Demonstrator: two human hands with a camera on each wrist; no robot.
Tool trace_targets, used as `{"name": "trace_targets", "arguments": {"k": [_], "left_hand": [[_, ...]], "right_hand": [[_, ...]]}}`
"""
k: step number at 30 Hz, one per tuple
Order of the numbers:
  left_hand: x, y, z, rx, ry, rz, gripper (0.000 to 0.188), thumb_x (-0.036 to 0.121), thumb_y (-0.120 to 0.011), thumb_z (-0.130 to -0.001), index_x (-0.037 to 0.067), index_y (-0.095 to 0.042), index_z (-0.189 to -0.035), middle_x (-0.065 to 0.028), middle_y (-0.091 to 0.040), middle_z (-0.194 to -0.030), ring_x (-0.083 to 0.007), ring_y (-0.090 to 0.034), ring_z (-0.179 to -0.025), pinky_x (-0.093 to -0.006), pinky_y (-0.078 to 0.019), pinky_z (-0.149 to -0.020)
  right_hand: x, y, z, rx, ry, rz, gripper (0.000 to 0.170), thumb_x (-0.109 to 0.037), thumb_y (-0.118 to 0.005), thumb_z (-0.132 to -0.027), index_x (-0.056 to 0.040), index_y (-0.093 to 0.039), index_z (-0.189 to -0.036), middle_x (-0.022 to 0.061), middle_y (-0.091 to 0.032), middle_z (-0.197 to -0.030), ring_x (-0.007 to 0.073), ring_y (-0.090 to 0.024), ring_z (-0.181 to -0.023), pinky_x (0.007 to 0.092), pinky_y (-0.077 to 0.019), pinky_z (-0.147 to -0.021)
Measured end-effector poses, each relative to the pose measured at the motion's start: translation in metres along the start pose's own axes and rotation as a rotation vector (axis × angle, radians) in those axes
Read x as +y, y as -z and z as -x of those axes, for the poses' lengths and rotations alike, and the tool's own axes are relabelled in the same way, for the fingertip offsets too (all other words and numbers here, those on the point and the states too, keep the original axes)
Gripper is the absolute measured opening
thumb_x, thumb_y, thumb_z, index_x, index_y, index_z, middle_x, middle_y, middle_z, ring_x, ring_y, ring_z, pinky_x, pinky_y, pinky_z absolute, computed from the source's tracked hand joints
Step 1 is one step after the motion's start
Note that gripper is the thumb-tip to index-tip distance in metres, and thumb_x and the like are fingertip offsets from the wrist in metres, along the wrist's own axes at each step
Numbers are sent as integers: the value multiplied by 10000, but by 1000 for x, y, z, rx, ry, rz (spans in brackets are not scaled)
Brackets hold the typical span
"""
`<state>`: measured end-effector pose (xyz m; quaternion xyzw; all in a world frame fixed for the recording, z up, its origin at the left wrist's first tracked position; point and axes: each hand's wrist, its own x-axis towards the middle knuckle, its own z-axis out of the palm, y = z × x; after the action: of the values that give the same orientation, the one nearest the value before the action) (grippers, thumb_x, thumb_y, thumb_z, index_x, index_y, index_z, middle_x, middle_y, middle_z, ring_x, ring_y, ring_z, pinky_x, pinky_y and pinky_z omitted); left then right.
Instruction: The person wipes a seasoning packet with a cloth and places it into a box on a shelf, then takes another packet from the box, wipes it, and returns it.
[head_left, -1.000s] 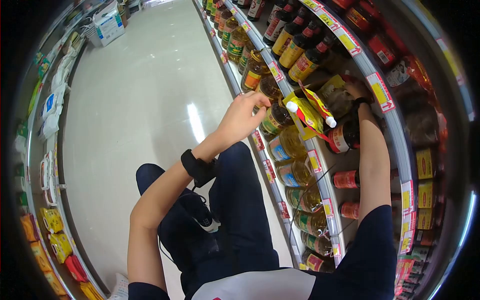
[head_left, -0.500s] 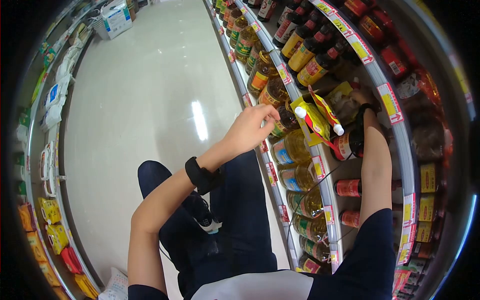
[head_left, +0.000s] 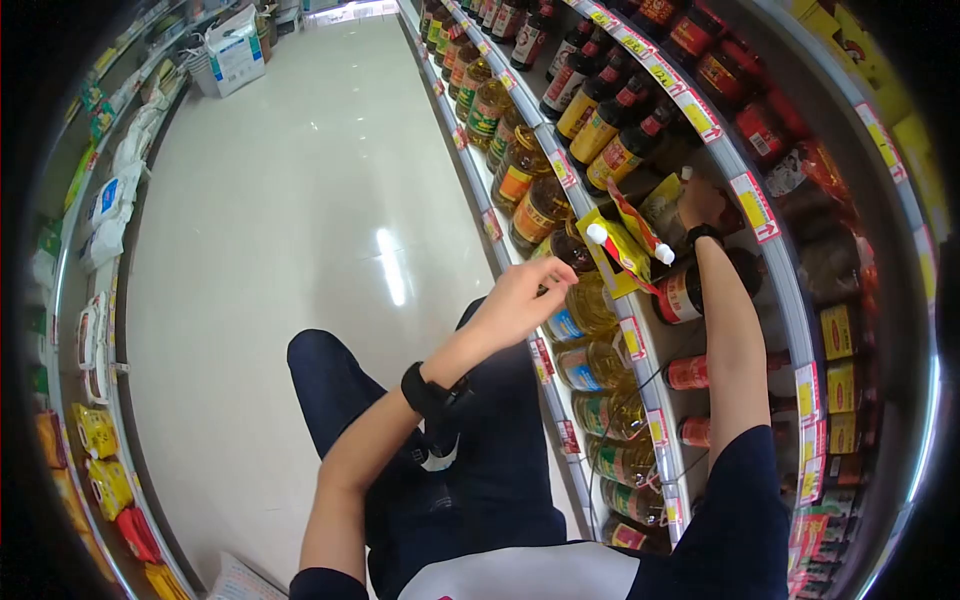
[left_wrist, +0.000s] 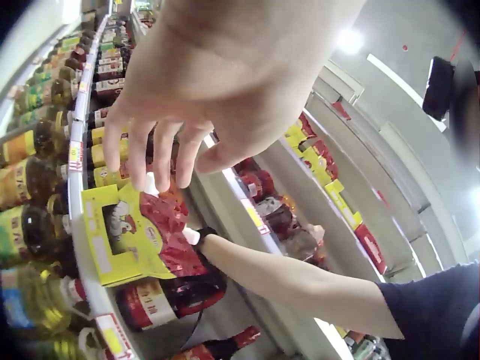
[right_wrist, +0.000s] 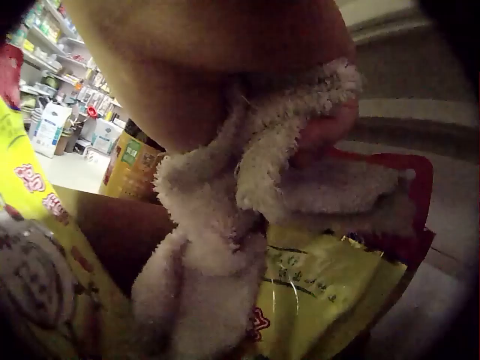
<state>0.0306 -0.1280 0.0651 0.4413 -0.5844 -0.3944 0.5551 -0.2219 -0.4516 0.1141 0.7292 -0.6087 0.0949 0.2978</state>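
Observation:
My right hand (head_left: 703, 205) reaches deep into the middle shelf, behind two upright yellow-and-red spouted pouches (head_left: 625, 252). In the right wrist view its fingers grip a fluffy pale cloth (right_wrist: 202, 217), which hangs in folds against another yellow pouch (right_wrist: 322, 289). The fingertips are mostly hidden by the cloth. The front pouches stand in a yellow display box (left_wrist: 94, 232) at the shelf edge. My left hand (head_left: 520, 305) hovers in front of the lower shelf's oil bottles, fingers loosely bent, holding nothing. A dark sauce bottle (head_left: 682, 295) lies beside the box, under my right forearm.
Yellow-labelled sauce bottles (head_left: 613, 160) stand beyond the box. Large oil bottles (head_left: 540, 212) line the lower shelf. A price-tag rail (head_left: 755, 205) edges the shelf above my right arm. A thin cable (head_left: 655, 375) crosses the shelf front. Packets (head_left: 110, 485) fill the opposite shelf.
My left hand has come back toward my body and lower along the oil bottles. My right hand has shifted slightly closer to the front pouches, still at the back of the shelf.

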Motion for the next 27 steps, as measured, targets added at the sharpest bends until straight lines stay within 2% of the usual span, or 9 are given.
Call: {"name": "trace_targets", "arguments": {"k": [2, 6, 9, 11, 13, 14, 17, 21, 27], "left_hand": [[11, 2, 12, -5, 16, 27, 203, 113, -551, -899, -11, -634, -1038, -140, -676, -961, -225, -670, -864, -331, -524, -753], [23, 9, 37, 42, 54, 141, 214, 143, -532, -950, -12, -632, -1059, -121, -685, -980, -213, -670, -873, -321, -519, -759], [19, 14, 55, 110, 43, 122, 233, 164, -532, -955, -16, -634, -1063, -116, -693, -984, -203, -670, -868, -317, -514, -766], [17, 18, 62, 132, 45, 111, 235, 169, -530, -956, -10, -636, -1065, -119, -695, -985, -200, -670, -865, -317, -512, -771], [17, 24, 64, 146, 43, 93, 238, 175, -528, -956, -4, -638, -1067, -121, -698, -986, -197, -671, -861, -317, -510, -776], [17, 24, 66, 161, 58, 84, 237, 178, -520, -967, 2, -640, -1070, -105, -699, -1005, -181, -658, -903, -309, -499, -814], [17, 21, 71, 167, 96, 79, 239, 187, -513, -980, 6, -639, -1072, -93, -701, -1026, -172, -649, -954, -302, -489, -853], [11, 8, 72, 149, 107, 107, 249, 201, -512, -979, 6, -635, -1074, -105, -701, -1025, -187, -660, -970, -309, -490, -859], [-2, -4, 78, 104, 116, 107, 256, 201, -511, -969, 6, -633, -1083, -116, -704, -1031, -194, -664, -961, -315, -494, -865]], "right_hand": [[-3, 8, 3, -110, 71, 21, 182, -193, -569, -903, -71, -669, -994, 135, -692, -994, 328, -689, -918, 447, -566, -702], [-13, 22, 18, -110, 123, 67, 160, -166, -576, -891, -75, -672, -983, 130, -687, -1011, 328, -687, -917, 449, -564, -701], [-12, 39, 33, -84, 159, -23, 200, -176, -598, -824, -91, -642, -999, 144, -686, -1011, 358, -675, -929, 480, -542, -756], [-14, 49, 41, -36, 184, -13, 215, -152, -605, -799, -81, -626, -1000, 151, -667, -1006, 354, -665, -941, 482, -534, -766], [-15, 69, 53, 116, 325, -7, 253, -127, -613, -770, -71, -611, -1017, 150, -650, -984, 361, -662, -873, 492, -526, -742], [-19, 79, 52, 123, 332, -1, 253, -127, -613, -770, -71, -611, -1017, 150, -650, -984, 361, -662, -873, 492, -526, -742], [-25, 106, 55, 206, 431, 95, 135, -145, -626, -807, -80, -586, -918, 113, -638, -895, 295, -670, -753, 421, -529, -631], [-43, 143, 64, 281, 491, 211, 88, -141, -620, -828, -92, -575, -884, 83, -632, -845, 241, -680, -729, 359, -543, -585], [-48, 204, 68, 317, 450, 177, 113, -148, -632, -811, -88, -568, -882, 93, -648, -874, 270, -691, -705, 375, -535, -568]]}}
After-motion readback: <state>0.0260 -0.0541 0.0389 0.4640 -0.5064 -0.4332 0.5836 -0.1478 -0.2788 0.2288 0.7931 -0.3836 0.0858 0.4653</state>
